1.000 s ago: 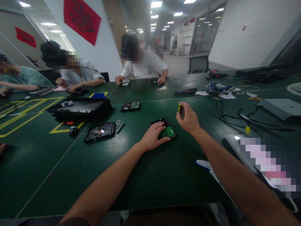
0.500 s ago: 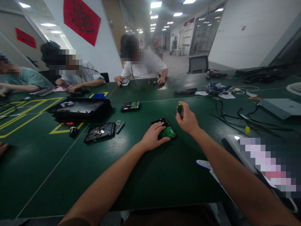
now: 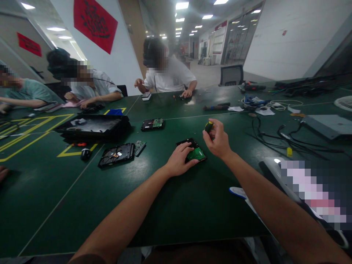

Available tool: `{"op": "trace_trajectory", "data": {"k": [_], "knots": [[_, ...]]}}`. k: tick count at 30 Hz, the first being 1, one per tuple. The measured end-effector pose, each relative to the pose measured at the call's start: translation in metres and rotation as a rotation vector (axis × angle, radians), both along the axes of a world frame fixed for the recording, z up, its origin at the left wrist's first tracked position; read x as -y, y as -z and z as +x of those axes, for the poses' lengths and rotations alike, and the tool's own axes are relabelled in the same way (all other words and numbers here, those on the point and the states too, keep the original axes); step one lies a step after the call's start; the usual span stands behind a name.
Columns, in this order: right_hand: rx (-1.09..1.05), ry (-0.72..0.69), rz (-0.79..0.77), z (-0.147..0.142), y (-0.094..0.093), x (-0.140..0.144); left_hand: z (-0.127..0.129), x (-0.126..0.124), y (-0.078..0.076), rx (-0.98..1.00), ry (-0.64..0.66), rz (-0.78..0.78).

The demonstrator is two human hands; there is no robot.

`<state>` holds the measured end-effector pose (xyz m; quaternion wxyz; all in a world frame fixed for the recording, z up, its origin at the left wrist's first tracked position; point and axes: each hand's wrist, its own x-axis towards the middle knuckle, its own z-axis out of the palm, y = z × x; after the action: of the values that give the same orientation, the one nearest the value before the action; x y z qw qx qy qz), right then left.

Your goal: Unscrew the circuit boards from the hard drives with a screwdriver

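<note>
A hard drive with a green circuit board facing up lies on the green table in front of me. My left hand holds it down, fingers across its left part and thumb along the near edge. To the right of the drive, my right hand is raised and closed around a screwdriver with a yellow and black handle. The screwdriver's shaft cannot be made out, and the drive's left part is hidden under my fingers.
Left of me lie another hard drive, a loose circuit board, a black tray and a further drive. Black cables and a grey metal box are on the right. A person sits opposite.
My right hand has shifted slightly left with the screwdriver, whose handle is now more tilted. My left hand stays on the drive. The person opposite has lifted a hand off a small box.
</note>
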<state>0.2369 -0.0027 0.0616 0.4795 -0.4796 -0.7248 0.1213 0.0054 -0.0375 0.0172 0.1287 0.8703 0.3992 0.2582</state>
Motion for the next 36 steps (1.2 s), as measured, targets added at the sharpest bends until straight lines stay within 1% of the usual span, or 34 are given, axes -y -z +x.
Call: {"op": "trace_trajectory", "data": {"k": [5,18,25,33,36], "knots": [[-0.015,-0.003,0.029,-0.0011,-0.0004,0.0007,0.0021,0.0004,0.0009,-0.013,-0.009,0.006],[-0.008,-0.015,0.016,-0.0026,-0.0007,0.0027,0.002,-0.0008,0.0032,-0.007,-0.018,0.017],[0.008,-0.034,-0.015,-0.0037,-0.0017,0.0033,0.0012,0.0006,0.0012,-0.002,-0.004,0.025],[0.007,-0.049,0.04,-0.004,0.0014,0.0011,0.0018,0.0011,0.0012,0.022,-0.005,0.021],[-0.039,-0.059,0.132,-0.0045,0.0065,-0.0029,0.0016,0.0006,0.0026,0.033,-0.006,0.023]]}}
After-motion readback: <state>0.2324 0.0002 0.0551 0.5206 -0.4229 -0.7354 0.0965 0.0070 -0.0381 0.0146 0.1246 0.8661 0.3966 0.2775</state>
